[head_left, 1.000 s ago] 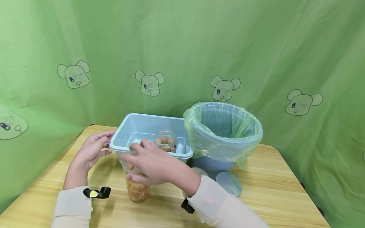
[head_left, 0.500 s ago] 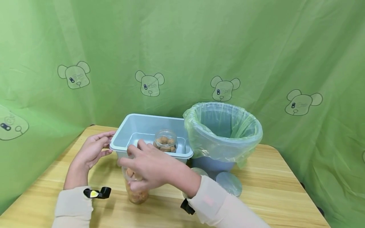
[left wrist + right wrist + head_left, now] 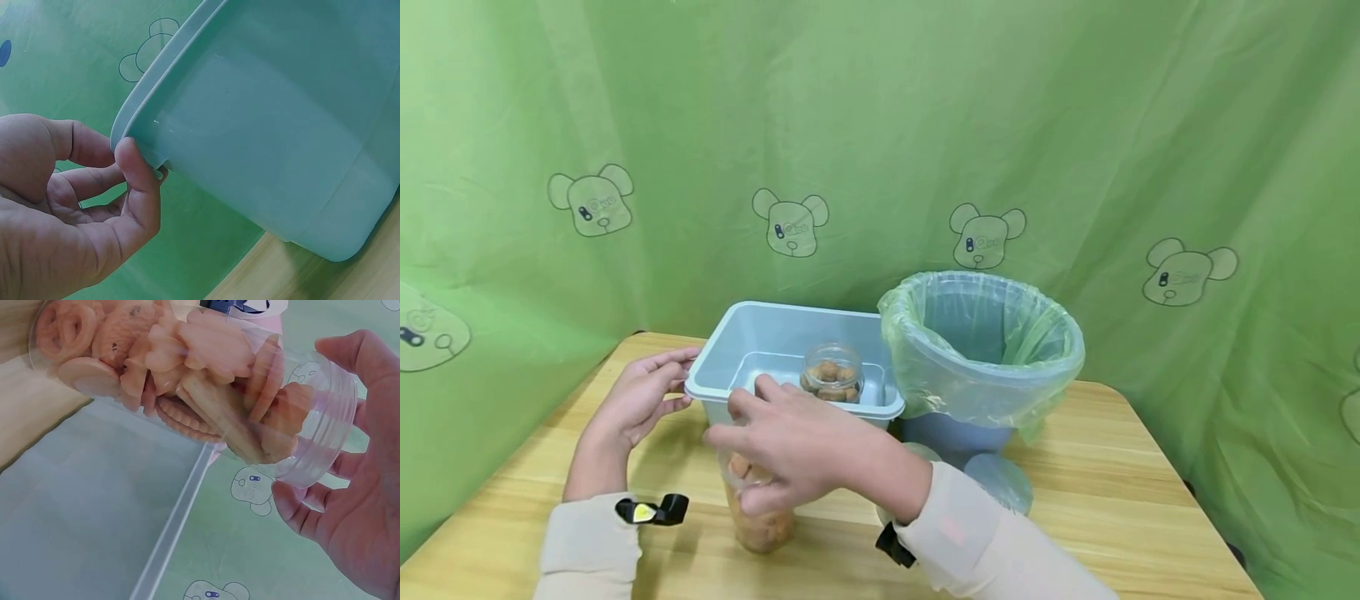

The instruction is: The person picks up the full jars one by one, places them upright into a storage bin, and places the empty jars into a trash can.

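Observation:
In the head view my left hand (image 3: 640, 396) is at the left end of a light blue plastic basin (image 3: 718, 354). The left wrist view shows thumb and fingers pinching the rim of that basin (image 3: 250, 125). My right hand (image 3: 808, 446) grips a tall clear jar (image 3: 763, 529) in front of the basin. Up close, the right hand (image 3: 369, 450) curls round the neck of the lidless jar (image 3: 187, 375), which holds orange-brown snack pieces in several shapes. Whether its base touches the table cannot be told. A smaller clear jar (image 3: 832, 375) with round brown pieces stands inside the basin.
To the basin's right stands a blue bin (image 3: 955, 435), lined with a pale green bag (image 3: 925, 379) folded over its rim. A clear round lid (image 3: 1000, 482) lies before it. Another clear round piece (image 3: 922, 452) is partly hidden behind my right forearm. A green curtain (image 3: 880, 125) hangs behind.
My right hand and the tall jar have shifted slightly toward the table's front. My left hand keeps its hold on the basin's rim. The whole head view has moved a little.

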The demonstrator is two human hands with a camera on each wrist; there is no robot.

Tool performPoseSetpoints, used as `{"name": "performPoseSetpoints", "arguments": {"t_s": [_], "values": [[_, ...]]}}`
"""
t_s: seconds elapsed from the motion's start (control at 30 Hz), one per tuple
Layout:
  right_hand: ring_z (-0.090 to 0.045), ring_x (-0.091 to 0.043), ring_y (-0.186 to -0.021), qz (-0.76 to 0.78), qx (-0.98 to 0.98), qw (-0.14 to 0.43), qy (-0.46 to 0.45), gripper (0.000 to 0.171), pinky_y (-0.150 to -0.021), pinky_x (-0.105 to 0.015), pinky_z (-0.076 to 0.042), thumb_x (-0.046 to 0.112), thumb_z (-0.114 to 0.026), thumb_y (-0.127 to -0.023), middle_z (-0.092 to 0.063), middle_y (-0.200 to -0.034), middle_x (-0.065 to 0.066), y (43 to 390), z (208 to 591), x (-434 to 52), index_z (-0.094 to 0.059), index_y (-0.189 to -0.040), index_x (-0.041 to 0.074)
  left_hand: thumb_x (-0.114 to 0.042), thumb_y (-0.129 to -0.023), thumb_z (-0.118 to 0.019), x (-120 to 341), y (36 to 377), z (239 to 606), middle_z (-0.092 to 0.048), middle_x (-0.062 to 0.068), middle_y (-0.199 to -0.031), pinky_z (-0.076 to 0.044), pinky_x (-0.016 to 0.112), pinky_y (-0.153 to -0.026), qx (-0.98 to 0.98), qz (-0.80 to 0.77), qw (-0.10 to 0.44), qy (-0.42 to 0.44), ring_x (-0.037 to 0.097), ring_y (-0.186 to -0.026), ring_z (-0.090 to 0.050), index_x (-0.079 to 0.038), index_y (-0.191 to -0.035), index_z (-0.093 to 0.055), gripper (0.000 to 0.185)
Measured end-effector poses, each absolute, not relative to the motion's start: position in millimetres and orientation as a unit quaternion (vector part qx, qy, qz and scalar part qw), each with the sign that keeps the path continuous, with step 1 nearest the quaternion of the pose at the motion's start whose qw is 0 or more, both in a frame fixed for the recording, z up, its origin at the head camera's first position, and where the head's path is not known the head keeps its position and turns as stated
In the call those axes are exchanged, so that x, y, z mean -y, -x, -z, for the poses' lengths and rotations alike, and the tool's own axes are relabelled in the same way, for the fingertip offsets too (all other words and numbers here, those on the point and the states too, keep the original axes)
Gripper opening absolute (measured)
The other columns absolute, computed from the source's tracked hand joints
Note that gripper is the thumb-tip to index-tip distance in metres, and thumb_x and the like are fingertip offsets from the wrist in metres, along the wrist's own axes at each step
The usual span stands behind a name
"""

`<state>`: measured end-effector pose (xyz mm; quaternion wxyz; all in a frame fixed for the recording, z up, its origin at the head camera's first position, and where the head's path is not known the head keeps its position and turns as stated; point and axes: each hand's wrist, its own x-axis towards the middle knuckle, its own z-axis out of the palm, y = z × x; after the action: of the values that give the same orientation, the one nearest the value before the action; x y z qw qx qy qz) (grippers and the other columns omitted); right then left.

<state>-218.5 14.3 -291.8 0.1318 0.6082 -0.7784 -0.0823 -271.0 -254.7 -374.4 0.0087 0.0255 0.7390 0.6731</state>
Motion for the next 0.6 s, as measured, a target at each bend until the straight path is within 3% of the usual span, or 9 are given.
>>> {"name": "performPoseSetpoints", "arguments": {"t_s": [0.4, 0.6], "values": [[-0.041, -0.018, -0.087, 0.088, 0.782, 0.128, -0.604, 0.046, -0.067, -0.025, -0.038, 0.047, -0.063, -0.087, -0.048, -0.104, 0.002, 209.7, 269.1, -16.4, -0.058, -0.127, 0.025, -0.008, -0.105, -0.041, 256.5, 270.1, 374.9, -0.062, 0.005, -0.119, -0.057, 0.026, -0.078, -0.731, -0.682, 0.006, -0.029, 0.01, -0.094, -0.059, 0.008, -0.153, -0.037, 0.05], [-0.042, -0.018, -0.084, 0.084, 0.767, 0.147, -0.619, 0.043, -0.072, -0.026, -0.037, 0.044, -0.063, -0.087, -0.05, -0.1, 0.003, 206.1, 253.0, -16.9, -0.059, -0.124, 0.023, -0.009, -0.106, -0.041, 256.4, 269.5, 374.6, -0.062, 0.0, -0.116, -0.057, 0.026, -0.077, -0.725, -0.687, 0.011, -0.033, 0.01, -0.095, -0.059, 0.008, -0.153, -0.037, 0.05]]}}
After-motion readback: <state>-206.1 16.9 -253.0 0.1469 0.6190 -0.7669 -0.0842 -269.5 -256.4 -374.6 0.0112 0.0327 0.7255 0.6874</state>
